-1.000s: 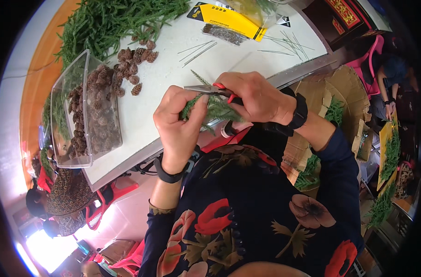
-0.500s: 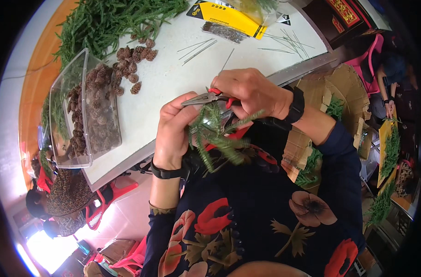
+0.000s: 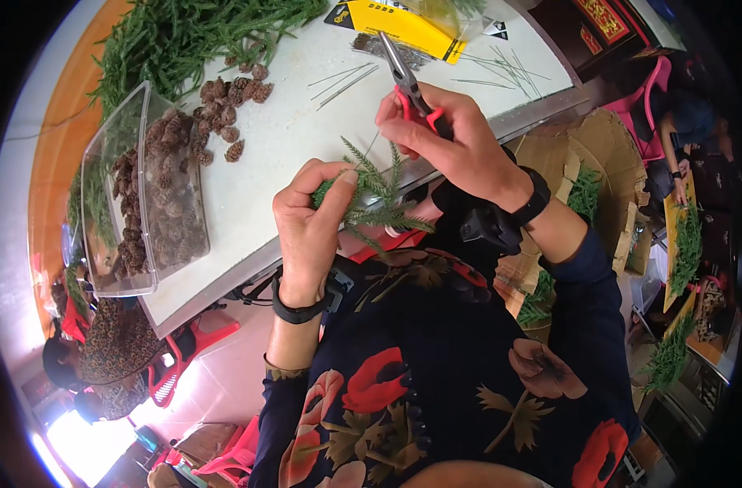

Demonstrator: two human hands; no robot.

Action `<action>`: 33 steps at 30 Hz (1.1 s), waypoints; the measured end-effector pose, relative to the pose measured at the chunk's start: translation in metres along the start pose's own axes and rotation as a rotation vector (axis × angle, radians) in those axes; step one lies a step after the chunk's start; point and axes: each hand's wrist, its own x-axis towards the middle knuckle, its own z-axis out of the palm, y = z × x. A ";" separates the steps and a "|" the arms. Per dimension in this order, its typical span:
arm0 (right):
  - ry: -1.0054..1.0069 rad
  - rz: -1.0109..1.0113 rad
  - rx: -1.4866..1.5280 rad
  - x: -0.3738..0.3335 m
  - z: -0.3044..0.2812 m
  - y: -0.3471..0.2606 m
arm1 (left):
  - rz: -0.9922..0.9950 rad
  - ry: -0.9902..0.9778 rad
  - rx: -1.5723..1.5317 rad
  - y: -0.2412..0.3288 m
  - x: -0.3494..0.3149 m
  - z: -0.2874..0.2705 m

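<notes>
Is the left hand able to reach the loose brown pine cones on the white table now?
Probably not at once: the left hand holds a green sprig, so its grip is occupied; the brown pine cones lie unobstructed.

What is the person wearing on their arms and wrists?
Both hands are bare. The left hand has a black band around its wrist, and lower down the arm goes into a dark sleeve with red and tan flowers. The right hand has a black wristband too, and a plain dark blue sleeve pushed up past the wrist.

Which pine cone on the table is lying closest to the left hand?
The single pine cone lying apart from the loose pile, on the white table. It lies nearest the left hand; the rest are farther away.
</notes>
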 end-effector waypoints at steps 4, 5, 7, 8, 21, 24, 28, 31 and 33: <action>-0.086 0.037 0.053 0.010 0.007 -0.002 | -0.017 -0.049 -0.006 -0.001 -0.003 0.004; -0.085 -0.058 -0.067 0.013 0.012 -0.003 | -0.017 -0.063 -0.001 -0.001 -0.003 0.005; -0.085 -0.245 -0.305 0.016 0.018 -0.003 | 0.003 -0.052 0.029 -0.003 -0.002 0.002; -0.086 -0.243 -0.305 0.015 0.019 -0.003 | 0.024 -0.040 0.061 -0.004 -0.001 -0.001; -0.272 -0.401 -0.578 -0.003 -0.004 0.022 | -0.206 -0.091 -0.539 -0.001 -0.003 -0.019; -0.280 -0.451 -0.612 0.000 -0.007 0.021 | -0.203 -0.130 -0.639 0.002 -0.001 -0.018; -0.278 -0.438 -0.638 0.001 -0.011 0.021 | -0.187 -0.149 -0.613 0.001 -0.002 -0.019; -0.311 -0.423 -0.640 0.002 -0.009 0.022 | -0.169 -0.123 -0.551 0.002 -0.003 -0.020; -0.310 -0.426 -0.630 0.002 -0.008 0.020 | -0.146 -0.075 -0.503 0.003 -0.003 -0.020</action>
